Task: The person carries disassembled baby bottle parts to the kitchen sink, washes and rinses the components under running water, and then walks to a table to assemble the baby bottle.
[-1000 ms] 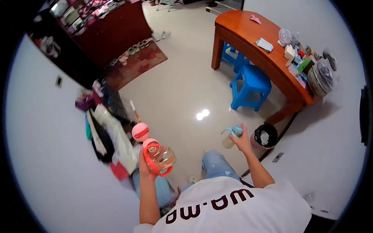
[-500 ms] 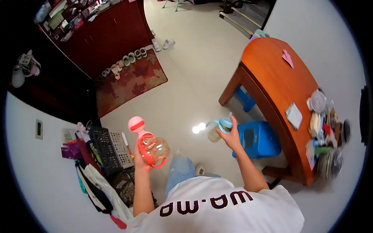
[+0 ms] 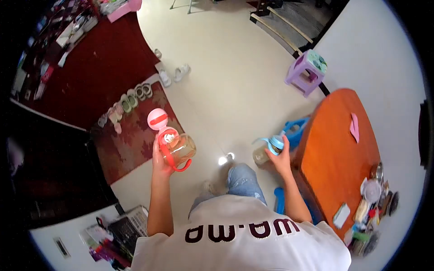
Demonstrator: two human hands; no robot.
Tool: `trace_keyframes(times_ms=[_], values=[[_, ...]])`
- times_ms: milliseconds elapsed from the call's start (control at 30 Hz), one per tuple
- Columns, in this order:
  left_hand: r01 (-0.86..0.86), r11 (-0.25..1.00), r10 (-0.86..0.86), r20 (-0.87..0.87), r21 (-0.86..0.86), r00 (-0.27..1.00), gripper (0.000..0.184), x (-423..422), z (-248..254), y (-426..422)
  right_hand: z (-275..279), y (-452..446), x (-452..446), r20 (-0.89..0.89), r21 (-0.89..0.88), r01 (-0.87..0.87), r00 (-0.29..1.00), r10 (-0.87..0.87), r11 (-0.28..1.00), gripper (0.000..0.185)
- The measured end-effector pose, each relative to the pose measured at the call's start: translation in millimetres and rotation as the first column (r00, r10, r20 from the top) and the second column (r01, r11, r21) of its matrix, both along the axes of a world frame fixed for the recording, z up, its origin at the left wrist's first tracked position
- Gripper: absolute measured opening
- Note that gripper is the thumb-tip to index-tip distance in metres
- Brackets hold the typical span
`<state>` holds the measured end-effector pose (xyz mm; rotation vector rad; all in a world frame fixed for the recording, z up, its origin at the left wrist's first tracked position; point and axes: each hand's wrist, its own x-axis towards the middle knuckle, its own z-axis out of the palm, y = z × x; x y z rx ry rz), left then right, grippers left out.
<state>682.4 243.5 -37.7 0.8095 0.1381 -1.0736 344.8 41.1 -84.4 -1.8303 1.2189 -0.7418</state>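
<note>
In the head view, my left hand (image 3: 159, 158) is closed around a clear sippy cup (image 3: 184, 148) with red handles. Its round pink lid (image 3: 157, 119) stands flipped up beyond the rim, and the see-through body looks amber. On the right, my right hand (image 3: 281, 157) grips a smaller drinking bottle (image 3: 261, 155) near its light-blue top, which carries a blue loop handle. This bottle is tilted, with its clear body pointing left. Both are held in the air above the floor, well apart from each other.
An orange-brown wooden table (image 3: 334, 149) is close on my right, with clutter along the wall. A purple stool (image 3: 305, 74) stands beyond it. Shoes (image 3: 131, 100) line a red mat (image 3: 124, 149) before a dark red cabinet (image 3: 108, 58). Pale tiled floor (image 3: 212, 86) stretches ahead.
I have moved forward: the table and the mat appear nearer, and the purple stool has come fully into view. Both hands still hold the same drinking vessels.
</note>
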Motion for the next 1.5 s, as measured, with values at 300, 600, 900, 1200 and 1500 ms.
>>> trace_keyframes(times_ms=[300, 600, 900, 1200, 1500], values=[[-0.041, 0.997, 0.043, 0.034, -0.067, 0.998, 0.045, 158.0, -41.3, -284.0, -45.4, -290.7, 148.4, -0.041, 0.006, -0.013, 0.999, 0.013, 1.0, 0.086], [-0.355, 0.935, 0.354, -0.078, 0.007, 0.932, 0.046, 323.2, -58.0, -444.7, -22.4, -580.5, 430.2, 0.046, 0.043, -0.353, 0.935, 0.351, 0.935, 0.086], [-0.355, 0.934, 0.334, -0.252, -0.041, 0.908, 0.041, 535.6, -47.0, -682.0, -19.7, -778.5, 592.6, -0.057, 0.078, -0.357, 0.931, 0.362, 0.931, 0.088], [-0.273, 0.958, 0.238, -0.283, -0.092, 0.929, 0.044, 771.0, -59.0, -893.4, -87.1, -992.9, 796.8, -0.193, -0.007, -0.304, 0.935, 0.297, 0.953, 0.088], [-0.599, 0.8, 0.589, -0.229, 0.033, 0.775, 0.044, 973.6, -32.7, -962.0, -10.5, -1138.6, 1207.9, -0.284, 0.026, -0.701, 0.678, 0.678, 0.713, 0.085]])
